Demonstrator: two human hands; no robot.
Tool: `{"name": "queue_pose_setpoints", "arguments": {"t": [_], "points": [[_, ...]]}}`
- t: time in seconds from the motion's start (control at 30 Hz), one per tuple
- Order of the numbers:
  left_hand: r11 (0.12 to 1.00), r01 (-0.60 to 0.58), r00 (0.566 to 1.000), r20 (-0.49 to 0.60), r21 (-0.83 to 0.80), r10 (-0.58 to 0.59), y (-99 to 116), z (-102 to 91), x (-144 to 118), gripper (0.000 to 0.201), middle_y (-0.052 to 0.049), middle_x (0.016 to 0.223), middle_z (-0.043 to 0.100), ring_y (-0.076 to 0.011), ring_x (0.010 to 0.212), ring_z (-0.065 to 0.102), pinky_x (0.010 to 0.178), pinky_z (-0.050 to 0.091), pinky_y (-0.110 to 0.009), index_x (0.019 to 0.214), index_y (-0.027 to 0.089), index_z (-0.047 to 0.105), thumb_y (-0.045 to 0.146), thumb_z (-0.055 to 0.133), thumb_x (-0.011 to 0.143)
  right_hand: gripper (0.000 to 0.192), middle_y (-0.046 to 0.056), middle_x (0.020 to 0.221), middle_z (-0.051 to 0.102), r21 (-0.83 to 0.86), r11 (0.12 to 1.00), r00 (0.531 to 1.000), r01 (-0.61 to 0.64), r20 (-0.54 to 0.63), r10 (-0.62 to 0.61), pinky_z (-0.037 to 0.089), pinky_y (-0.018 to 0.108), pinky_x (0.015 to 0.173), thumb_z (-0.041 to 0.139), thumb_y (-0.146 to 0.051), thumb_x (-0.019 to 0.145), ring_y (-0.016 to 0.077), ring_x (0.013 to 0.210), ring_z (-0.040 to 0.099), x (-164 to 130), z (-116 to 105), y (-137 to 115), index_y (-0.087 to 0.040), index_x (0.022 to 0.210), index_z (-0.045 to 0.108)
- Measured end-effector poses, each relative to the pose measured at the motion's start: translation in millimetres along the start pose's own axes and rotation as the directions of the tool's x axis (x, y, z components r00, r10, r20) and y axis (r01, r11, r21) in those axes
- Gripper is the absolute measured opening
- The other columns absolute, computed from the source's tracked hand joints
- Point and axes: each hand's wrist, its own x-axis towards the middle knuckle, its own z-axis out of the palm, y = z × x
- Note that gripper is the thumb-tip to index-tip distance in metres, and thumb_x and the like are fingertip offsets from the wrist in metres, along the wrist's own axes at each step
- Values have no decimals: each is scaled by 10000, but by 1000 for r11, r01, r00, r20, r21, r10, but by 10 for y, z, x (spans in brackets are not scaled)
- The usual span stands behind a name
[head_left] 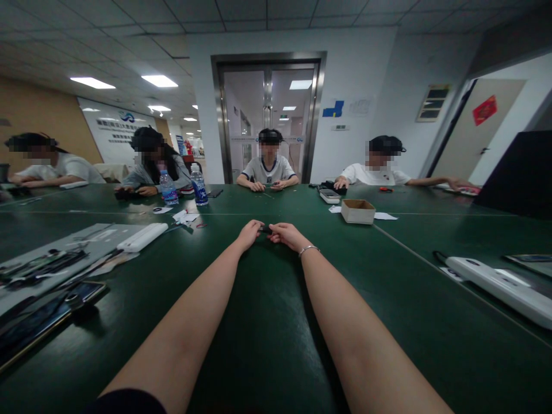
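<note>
Head view: both arms stretch straight out over the green table [276, 322], and the left hand [250, 233] and right hand [288, 234] meet at a small dark object [265, 229], pinched between their fingertips just above the tabletop, probably so each hand can steady one end. Fingers curl closed around it; what it is, I cannot tell. A bracelet [309, 249] circles the right wrist. A cardboard box [357, 211] sits beyond.

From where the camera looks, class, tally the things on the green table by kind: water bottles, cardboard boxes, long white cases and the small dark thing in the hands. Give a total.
Water bottles: 2
Cardboard box: 1
Long white cases: 2
Small dark thing, held between left hand and right hand: 1
Total: 6
</note>
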Motion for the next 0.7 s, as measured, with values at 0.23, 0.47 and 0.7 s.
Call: {"name": "queue_pose_setpoints", "arguments": {"t": [0.23,0.47,0.7], "points": [[1000,1,1000,2,-15,-1,-22,-5,20,240,44,515,389,-62,385,331,373,249,-162,917,156,540,275,358,814,167,91,603,617,15,1000,1000,6,1,-6,488,137,422,587,-191,832,77,434,560,2,-8,8,-76,719,540],[999,-14,1000,24,-48,15,-65,-14,49,235,40,532,418,-63,388,346,375,267,-169,914,163,534,294,366,814,151,84,603,615,19,1000,1000,-13,-12,13,492,138,426,581,-182,834,81,443,564,-9,-6,-8,-80,729,544],[999,1,999,37,-39,0,-57,-20,39,214,37,545,446,-62,405,379,383,281,-165,932,159,531,278,417,796,144,93,608,617,27,1000,1000,-12,-3,12,484,134,428,517,-143,871,77,434,562,-1,-7,-3,-71,747,538]]}}
